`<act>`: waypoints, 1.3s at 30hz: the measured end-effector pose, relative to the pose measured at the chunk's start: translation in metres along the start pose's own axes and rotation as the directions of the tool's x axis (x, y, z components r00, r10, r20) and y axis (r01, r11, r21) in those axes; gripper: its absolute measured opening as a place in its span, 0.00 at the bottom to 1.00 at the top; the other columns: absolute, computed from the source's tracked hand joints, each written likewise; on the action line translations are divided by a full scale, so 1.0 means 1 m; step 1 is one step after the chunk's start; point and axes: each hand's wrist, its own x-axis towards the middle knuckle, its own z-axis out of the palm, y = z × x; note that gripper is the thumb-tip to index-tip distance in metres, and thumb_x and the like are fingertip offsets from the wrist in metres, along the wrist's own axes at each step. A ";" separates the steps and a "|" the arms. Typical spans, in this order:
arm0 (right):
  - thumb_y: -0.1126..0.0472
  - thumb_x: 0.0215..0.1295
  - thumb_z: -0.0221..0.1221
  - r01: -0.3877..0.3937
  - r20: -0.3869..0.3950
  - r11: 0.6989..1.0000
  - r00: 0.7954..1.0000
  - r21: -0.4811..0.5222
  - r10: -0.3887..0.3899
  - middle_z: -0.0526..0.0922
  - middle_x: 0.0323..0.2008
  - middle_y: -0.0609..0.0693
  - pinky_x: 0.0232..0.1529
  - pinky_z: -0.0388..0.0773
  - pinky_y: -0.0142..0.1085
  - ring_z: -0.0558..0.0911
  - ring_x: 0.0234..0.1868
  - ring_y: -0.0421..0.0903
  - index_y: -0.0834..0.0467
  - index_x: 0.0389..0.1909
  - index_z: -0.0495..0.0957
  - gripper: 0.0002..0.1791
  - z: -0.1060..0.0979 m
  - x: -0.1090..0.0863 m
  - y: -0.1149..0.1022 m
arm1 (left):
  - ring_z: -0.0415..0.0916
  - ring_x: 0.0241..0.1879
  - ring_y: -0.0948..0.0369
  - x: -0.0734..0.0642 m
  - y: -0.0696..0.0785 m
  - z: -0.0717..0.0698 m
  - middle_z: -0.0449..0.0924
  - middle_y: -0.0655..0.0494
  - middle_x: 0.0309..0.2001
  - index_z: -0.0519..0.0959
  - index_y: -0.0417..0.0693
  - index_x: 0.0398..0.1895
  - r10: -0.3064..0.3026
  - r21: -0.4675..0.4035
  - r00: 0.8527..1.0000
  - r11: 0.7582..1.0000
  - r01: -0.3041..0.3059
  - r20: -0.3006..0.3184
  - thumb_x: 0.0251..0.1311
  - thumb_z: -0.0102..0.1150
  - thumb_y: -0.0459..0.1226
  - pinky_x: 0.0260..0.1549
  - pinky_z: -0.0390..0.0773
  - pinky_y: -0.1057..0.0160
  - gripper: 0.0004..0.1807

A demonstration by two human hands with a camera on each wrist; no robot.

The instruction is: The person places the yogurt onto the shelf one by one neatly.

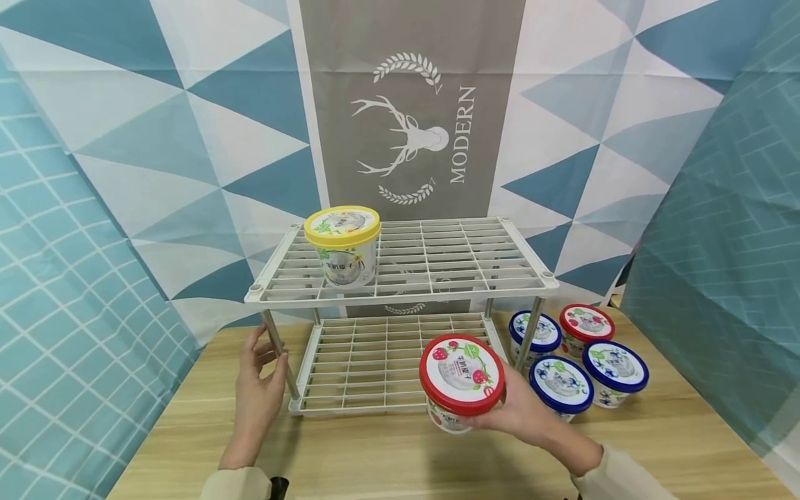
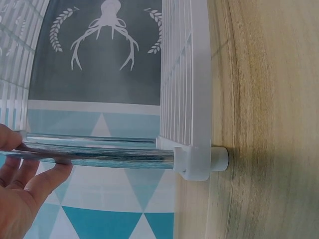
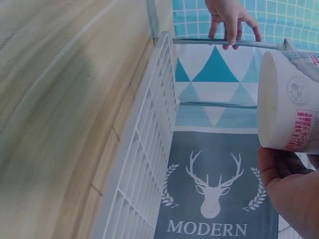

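My right hand [image 1: 523, 411] grips a white ice cream tub with a red lid [image 1: 461, 373], tilted so its strawberry-printed top shows, in front of the lower shelf. In the right wrist view the tub [image 3: 294, 107] shows its base and side print, with my right hand [image 3: 294, 191] around it. At the rack's front left, my left hand [image 1: 259, 392] holds a metal post [image 1: 273, 335]. The left wrist view has its thumb and fingers [image 2: 47, 181] on either side of that post [image 2: 114, 158]. A yellow-lidded tub [image 1: 342, 246] stands on the left of the upper shelf [image 1: 450, 257].
Right of the rack, several tubs stand on the wooden table [image 1: 681, 444]: blue-lidded ones [image 1: 615, 366] and one red-lidded [image 1: 586, 323]. The lower wire shelf [image 1: 365, 368] sits just above the tabletop. Patterned cloth [image 1: 412, 42] hangs behind, with blue panels at both sides.
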 end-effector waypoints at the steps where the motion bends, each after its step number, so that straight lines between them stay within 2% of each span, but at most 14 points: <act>1: 0.60 0.47 0.70 0.003 0.001 1.000 1.000 -0.004 -0.003 0.71 0.58 0.63 0.52 0.79 0.42 0.72 0.58 0.62 0.63 0.65 0.57 0.45 0.000 0.000 -0.001 | 0.65 0.42 0.83 0.000 0.000 0.000 0.73 0.42 0.47 0.53 0.51 0.70 -0.003 0.001 1.000 1.000 0.003 0.003 0.62 0.51 0.25 0.34 0.70 0.88 0.35; 7: 0.59 0.49 0.69 0.001 0.014 1.000 1.000 -0.024 -0.001 0.71 0.58 0.63 0.49 0.80 0.36 0.72 0.58 0.61 0.63 0.64 0.57 0.43 -0.002 0.002 -0.006 | 0.65 0.41 0.83 0.001 0.000 -0.001 0.73 0.42 0.47 0.53 0.52 0.70 -0.022 0.006 1.000 1.000 0.022 0.007 0.62 0.51 0.26 0.33 0.71 0.88 0.35; 14: 0.60 0.50 0.68 0.069 0.019 0.998 0.997 -0.015 -0.068 0.71 0.57 0.63 0.49 0.78 0.29 0.73 0.57 0.58 0.64 0.63 0.58 0.42 -0.004 0.003 -0.011 | 0.65 0.42 0.83 0.001 0.002 -0.002 0.73 0.41 0.47 0.53 0.52 0.70 -0.021 0.018 1.000 1.000 0.021 0.017 0.63 0.50 0.25 0.34 0.70 0.88 0.34; 20: 0.59 0.50 0.68 0.082 -0.018 0.996 0.996 -0.026 -0.083 0.71 0.56 0.64 0.47 0.80 0.33 0.72 0.56 0.60 0.64 0.62 0.58 0.41 -0.006 0.002 -0.020 | 0.65 0.42 0.83 0.001 0.003 -0.001 0.73 0.40 0.46 0.53 0.51 0.70 -0.011 0.014 1.000 1.000 0.010 0.021 0.62 0.50 0.25 0.34 0.70 0.88 0.34; 27: 0.58 0.49 0.68 0.072 -0.038 0.995 0.996 -0.075 -0.075 0.71 0.57 0.62 0.50 0.80 0.47 0.72 0.58 0.61 0.62 0.63 0.58 0.42 -0.013 0.005 -0.033 | 0.65 0.42 0.83 0.001 0.003 -0.001 0.73 0.41 0.47 0.52 0.51 0.70 -0.012 0.009 1.000 1.000 0.012 0.023 0.63 0.51 0.26 0.34 0.70 0.88 0.34; 33: 0.57 0.48 0.69 0.078 -0.064 0.994 0.994 -0.076 -0.083 0.71 0.57 0.62 0.47 0.81 0.41 0.71 0.57 0.61 0.61 0.62 0.59 0.42 -0.016 0.012 -0.044 | 0.65 0.42 0.83 0.000 0.001 -0.002 0.73 0.41 0.47 0.53 0.51 0.70 -0.016 0.016 1.000 1.000 0.016 0.013 0.62 0.51 0.26 0.33 0.70 0.89 0.34; 39: 0.57 0.49 0.69 0.118 -0.065 0.989 0.990 -0.093 -0.125 0.71 0.56 0.62 0.46 0.82 0.40 0.70 0.58 0.63 0.62 0.61 0.59 0.41 -0.019 0.016 -0.050 | 0.65 0.42 0.84 0.000 0.000 -0.002 0.73 0.42 0.48 0.53 0.52 0.70 -0.019 0.023 1.000 1.000 0.018 0.017 0.63 0.51 0.26 0.33 0.70 0.89 0.34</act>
